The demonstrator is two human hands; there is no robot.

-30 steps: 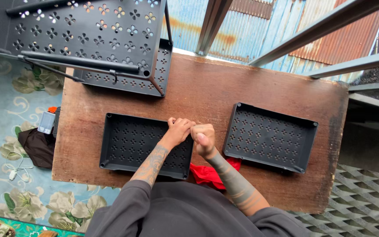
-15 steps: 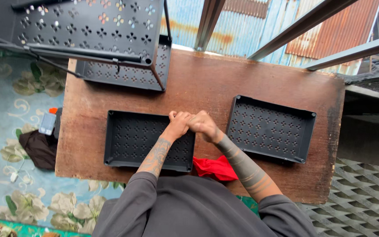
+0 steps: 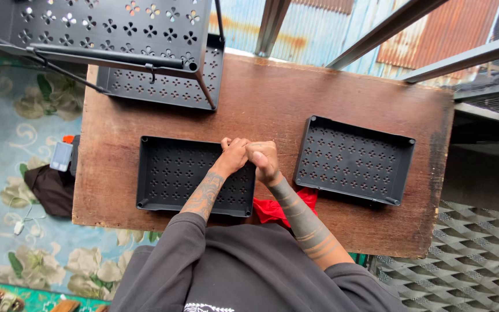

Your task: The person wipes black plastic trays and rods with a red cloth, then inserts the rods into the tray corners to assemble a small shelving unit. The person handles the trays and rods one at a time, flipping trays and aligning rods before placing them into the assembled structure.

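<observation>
At frame centre I see the left hand (image 3: 233,156) and right hand (image 3: 263,159) pressed together, fingers curled at the top right corner of the black perforated plastic tray (image 3: 195,176) on the brown wooden table (image 3: 272,98), seemingly working that corner. Whatever they pinch is hidden.

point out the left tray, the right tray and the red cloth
left tray (image 3: 171,173), head view, on its perforated floor
right tray (image 3: 353,157), head view, on its perforated floor
red cloth (image 3: 272,211), head view, on the fold under the forearm
</observation>
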